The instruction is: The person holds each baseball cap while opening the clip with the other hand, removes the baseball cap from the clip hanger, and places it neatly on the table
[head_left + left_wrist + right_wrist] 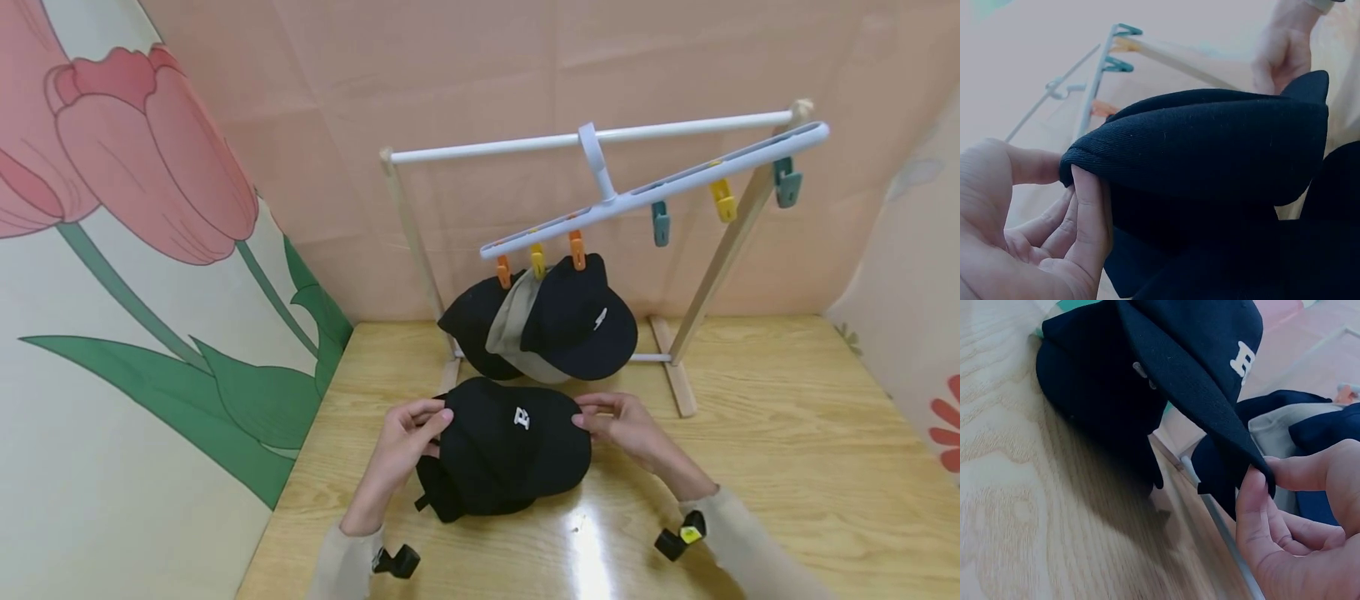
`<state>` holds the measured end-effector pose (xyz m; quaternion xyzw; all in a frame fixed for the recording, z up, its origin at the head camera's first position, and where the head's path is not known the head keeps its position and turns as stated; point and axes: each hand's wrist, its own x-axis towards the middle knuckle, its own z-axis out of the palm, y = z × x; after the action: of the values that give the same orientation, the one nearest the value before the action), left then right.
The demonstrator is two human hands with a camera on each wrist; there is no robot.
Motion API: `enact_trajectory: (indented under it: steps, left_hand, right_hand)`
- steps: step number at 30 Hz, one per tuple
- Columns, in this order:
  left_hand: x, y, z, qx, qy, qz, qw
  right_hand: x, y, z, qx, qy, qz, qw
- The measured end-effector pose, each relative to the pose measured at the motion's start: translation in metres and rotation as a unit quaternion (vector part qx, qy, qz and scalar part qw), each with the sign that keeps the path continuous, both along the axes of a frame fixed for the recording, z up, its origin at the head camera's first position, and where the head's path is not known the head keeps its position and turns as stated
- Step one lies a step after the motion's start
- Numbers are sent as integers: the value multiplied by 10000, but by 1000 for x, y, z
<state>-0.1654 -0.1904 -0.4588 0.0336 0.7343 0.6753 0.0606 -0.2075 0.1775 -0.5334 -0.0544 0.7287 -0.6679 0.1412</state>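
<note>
Both hands hold a black baseball cap (517,442) with a white letter on its front, brim toward the right. At its crown end on the left, my left hand (408,442) pinches the fabric between thumb and fingers; the left wrist view shows the folded cloth (1197,144) in that grip. My right hand (1310,519) pinches the brim's edge (1222,425). Another dark cap (1097,381) shows below the held one, close over the wooden table, mostly hidden from above; a strap end pokes out at its left.
Behind the hands, a rack with a white bar (487,148) carries a tilted pale hanger (652,196). Clips at its lower left hold a black cap (472,317), a beige cap (510,321) and a navy cap (577,325). Teal and yellow clips (723,200) hang along its right half.
</note>
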Motion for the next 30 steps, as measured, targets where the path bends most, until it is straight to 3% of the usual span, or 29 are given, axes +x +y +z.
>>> enact_trajectory:
  steps: [16,30]
  left_hand:
    - [-2,-1,-10,30,-165,277,9995]
    - [0,-4,-18,-239,-390,331,9984]
  right_hand:
    - [-5,-11,-12,51,-55,-10,10000]
    - [-9,-16,-29,344,-144,21,9993]
